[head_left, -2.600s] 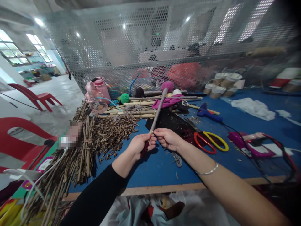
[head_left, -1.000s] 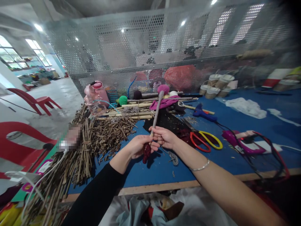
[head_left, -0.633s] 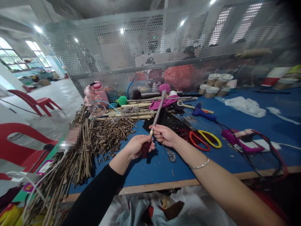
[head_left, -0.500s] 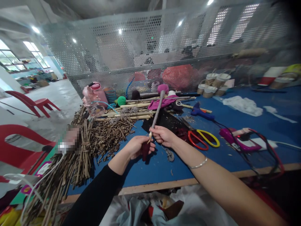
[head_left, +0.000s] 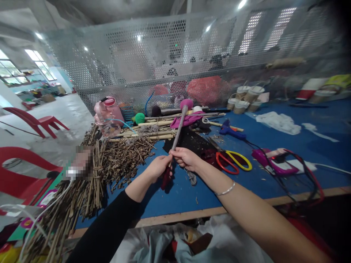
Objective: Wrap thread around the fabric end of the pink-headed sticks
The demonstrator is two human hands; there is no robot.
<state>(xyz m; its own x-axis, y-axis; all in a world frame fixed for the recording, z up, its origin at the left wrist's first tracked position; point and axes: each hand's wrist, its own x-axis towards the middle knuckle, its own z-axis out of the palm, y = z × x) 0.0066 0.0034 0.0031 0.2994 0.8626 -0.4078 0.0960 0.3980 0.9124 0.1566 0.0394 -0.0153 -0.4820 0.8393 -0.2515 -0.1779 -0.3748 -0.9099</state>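
Pinches the near end of a gray-wrapped stick point(head_left: 179, 129) between the thumb and forefinger of the right hand point(head_left: 188, 159), with fingertips clamped on it. Keeps the left hand point(head_left: 158, 168) just beside on the left, with fingers curled shut on dark red cloth point(head_left: 165, 179) hanging below the palm, and thumb up against the stick's near tip. Points the stick away from the fingertips, aslant to the far right, toward a magenta ball point(head_left: 186, 103) at its far end. Works above a blue tabletop point(head_left: 178, 202), near a loose gray yarn coil point(head_left: 191, 178) and left of scissors point(head_left: 227, 152).
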